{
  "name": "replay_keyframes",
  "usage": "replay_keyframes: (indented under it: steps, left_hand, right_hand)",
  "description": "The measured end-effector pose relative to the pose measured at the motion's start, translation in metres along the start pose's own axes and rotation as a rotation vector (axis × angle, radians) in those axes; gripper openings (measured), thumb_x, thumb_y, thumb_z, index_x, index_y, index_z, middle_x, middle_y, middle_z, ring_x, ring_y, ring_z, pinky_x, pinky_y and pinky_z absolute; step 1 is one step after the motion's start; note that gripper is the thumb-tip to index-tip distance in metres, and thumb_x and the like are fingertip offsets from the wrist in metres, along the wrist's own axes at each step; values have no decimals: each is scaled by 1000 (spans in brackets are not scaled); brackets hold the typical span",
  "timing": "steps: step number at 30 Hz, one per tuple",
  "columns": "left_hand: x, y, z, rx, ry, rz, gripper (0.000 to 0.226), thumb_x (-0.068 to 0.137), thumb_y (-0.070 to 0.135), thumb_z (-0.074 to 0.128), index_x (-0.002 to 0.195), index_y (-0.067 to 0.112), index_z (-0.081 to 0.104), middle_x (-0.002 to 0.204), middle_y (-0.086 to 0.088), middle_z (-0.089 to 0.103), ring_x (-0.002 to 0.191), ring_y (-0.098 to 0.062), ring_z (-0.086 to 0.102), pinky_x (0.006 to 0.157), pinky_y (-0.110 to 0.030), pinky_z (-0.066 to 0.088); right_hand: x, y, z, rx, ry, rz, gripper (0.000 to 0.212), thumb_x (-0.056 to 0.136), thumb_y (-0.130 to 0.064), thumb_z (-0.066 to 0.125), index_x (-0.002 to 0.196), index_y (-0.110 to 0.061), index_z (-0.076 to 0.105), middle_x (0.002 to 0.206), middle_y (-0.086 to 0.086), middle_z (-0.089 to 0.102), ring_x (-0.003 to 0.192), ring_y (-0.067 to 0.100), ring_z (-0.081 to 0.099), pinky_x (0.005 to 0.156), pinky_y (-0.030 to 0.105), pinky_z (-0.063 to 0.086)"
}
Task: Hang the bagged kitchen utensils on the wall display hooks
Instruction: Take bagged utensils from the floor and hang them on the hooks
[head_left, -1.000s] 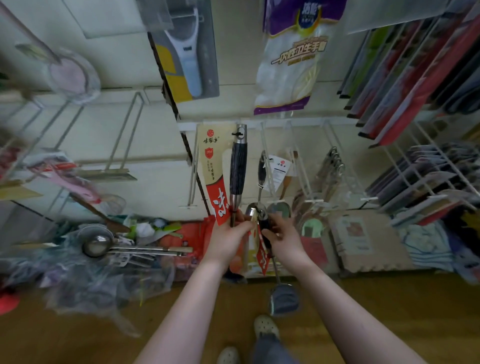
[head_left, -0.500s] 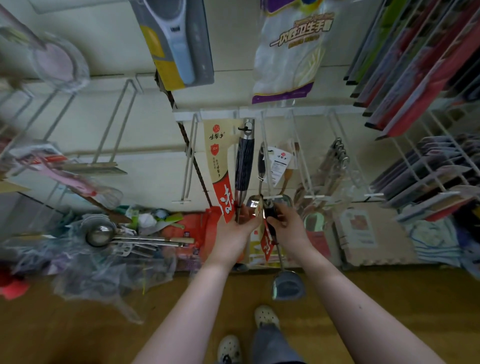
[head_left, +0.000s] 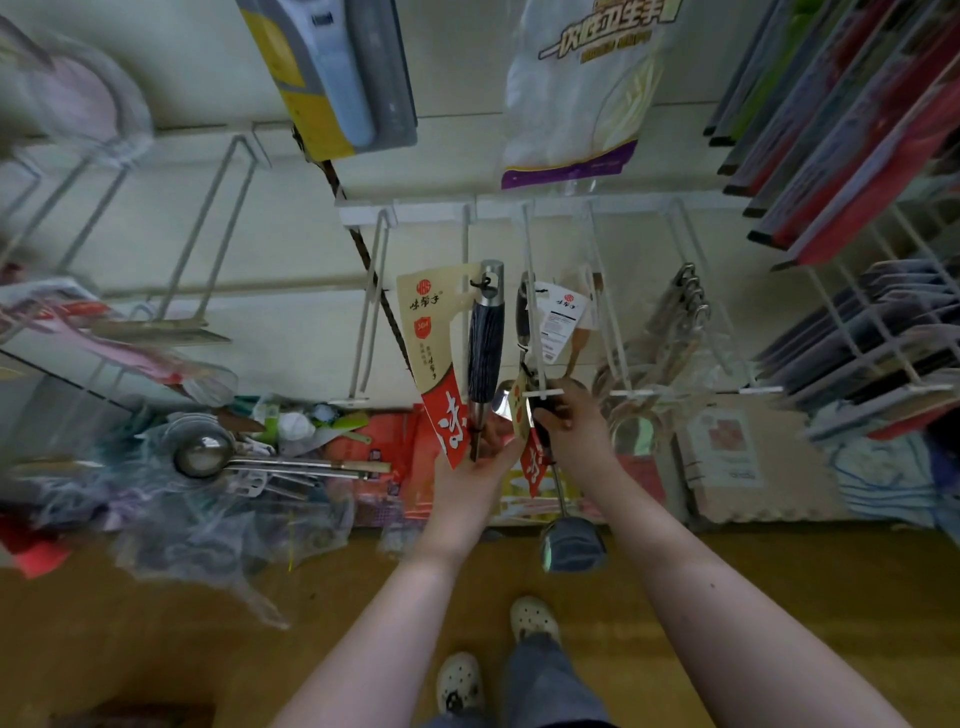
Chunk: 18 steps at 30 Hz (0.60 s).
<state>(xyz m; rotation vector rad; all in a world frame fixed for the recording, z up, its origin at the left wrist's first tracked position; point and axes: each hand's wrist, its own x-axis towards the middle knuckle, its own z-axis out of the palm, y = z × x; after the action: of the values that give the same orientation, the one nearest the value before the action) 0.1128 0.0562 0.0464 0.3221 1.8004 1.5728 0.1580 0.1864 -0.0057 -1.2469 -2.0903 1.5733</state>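
— Status on the hanging: where are you?

— Mid-hang. My left hand (head_left: 470, 467) has its fingers curled round the steel stem of the dark-handled utensil (head_left: 485, 353), held upright at centre frame with its card tag (head_left: 430, 358) alongside. My right hand (head_left: 574, 428) pinches the top of the second utensil (head_left: 571, 543) right at the tip of the middle hook (head_left: 527, 244). Its bowl dangles below my wrist, lower centre.

— Next move?

— I reckon the right one goes first: line its hanging hole up with the hook tip, then slide it back toward the rail (head_left: 426, 213). I can't tell whether the hole has caught yet, because my fingers cover it.

— Anything changed in the last second?

— Yes. The dark handle's top was up by the rail and now sits well below it, and my right hand has crept up to the hook's tip.
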Motion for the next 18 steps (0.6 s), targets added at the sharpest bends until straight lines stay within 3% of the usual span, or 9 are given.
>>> replay_keyframes:
  steps: [5,9,12,14,16,18]
  left_hand:
    - [5,-3,4,-9,23,11,21,89,21,64,90,39,53,90,23,61,77,23,56,65,-1,43]
    - [14,-7,11,-32,75,42,20,91,27,58,99,43,50,100,25,57,87,20,54,74,-3,42]
    - [18,-11,16,5,70,34,31,93,28,55,120,37,45,110,25,53,102,10,50,81,-2,38]
    - [21,-15,17,20,95,19,37,93,27,54,129,28,45,117,17,55,114,-3,50,87,-7,38]
    - [24,-17,18,33,129,-1,30,94,26,53,124,26,51,117,9,59,117,-11,52,91,-16,39]
    - [27,-17,18,46,120,-11,21,95,25,52,115,30,55,111,10,61,112,-10,55,83,-10,40]
  right_hand:
    - [11,1,3,31,-3,-20,30,91,-9,56,119,-15,61,113,7,57,100,23,60,88,40,52]
    - [38,19,13,-29,-26,-32,28,84,-24,47,106,-30,63,101,14,62,81,25,60,70,34,50]
    - [41,0,10,12,-28,-12,30,84,-23,45,105,-28,64,100,15,62,85,29,62,75,38,53]
    - [43,-8,7,47,-33,-41,26,89,-10,49,109,-16,66,102,15,63,89,26,62,76,27,54]
    - [47,-12,3,28,-34,-97,28,90,0,53,114,-8,64,106,10,63,92,17,58,68,3,44]
    - [54,-14,1,53,2,-162,26,90,2,53,113,-3,65,103,10,65,91,13,57,66,-2,38]
